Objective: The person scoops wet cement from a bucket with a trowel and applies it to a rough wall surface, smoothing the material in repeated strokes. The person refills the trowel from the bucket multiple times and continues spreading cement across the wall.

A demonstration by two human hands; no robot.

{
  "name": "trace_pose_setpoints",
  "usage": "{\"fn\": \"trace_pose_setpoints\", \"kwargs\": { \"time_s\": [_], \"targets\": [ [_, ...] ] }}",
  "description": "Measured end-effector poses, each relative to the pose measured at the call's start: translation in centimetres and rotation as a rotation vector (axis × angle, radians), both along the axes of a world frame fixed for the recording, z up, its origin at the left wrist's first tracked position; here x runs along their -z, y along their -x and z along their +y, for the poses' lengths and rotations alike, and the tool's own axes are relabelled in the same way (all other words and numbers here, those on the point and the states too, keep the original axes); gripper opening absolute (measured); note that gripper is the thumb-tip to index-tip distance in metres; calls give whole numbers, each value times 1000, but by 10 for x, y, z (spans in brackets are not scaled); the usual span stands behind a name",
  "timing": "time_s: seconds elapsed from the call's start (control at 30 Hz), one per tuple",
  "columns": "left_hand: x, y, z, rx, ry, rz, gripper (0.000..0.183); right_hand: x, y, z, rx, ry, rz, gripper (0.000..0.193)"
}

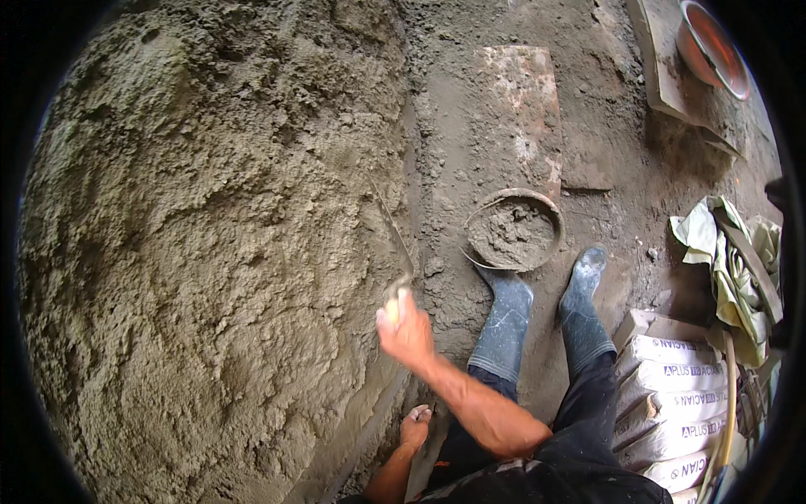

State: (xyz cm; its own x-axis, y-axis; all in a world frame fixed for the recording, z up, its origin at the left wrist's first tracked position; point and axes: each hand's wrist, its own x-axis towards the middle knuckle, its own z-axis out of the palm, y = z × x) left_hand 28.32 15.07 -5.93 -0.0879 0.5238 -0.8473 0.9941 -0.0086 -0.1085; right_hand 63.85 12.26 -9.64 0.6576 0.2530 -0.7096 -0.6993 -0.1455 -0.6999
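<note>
My right hand (405, 334) is closed around the pale handle of a trowel (389, 220). Its thin blade, seen almost edge-on, lies at the right border of a rough grey mortar surface (201, 235); I cannot tell whether it touches. Lower down, close to my leg, is my left hand (413, 428) with its fingers curled in; a grey edge shows beside it, and what it grips is unclear. Just ahead of my boots (506, 307) stands a round bucket (557, 220) holding wet mortar (512, 233).
A mortar-smeared board (537, 109) lies beyond the bucket. Stacked paper sacks (672, 395) stand at my lower right, below a crumpled pale cloth or sack (739, 277). At the far right, a reddish basin (712, 50) rests on a flat sheet (663, 71).
</note>
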Motion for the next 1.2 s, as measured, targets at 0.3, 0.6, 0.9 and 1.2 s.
{"fn": "trace_pose_setpoints", "kwargs": {
  "time_s": [0.3, 0.6, 0.9, 1.2],
  "targets": [
    [10, -12, -6, -179, 17, 17, 36, 114, 7, -80, -246, 193, 147, 32],
    [11, 18, -5, -61, 83, -15, 38, 185, -35, 1, 240, -598, 730, 28],
    [26, 27, -11, -57, 133, 19, 38, 96, -29, 8, -19, -729, 470, 28],
    [34, 13, -11, -147, 115, -63, 36, 35, -17, -2, -199, -551, -25, 37]
  ]
}}
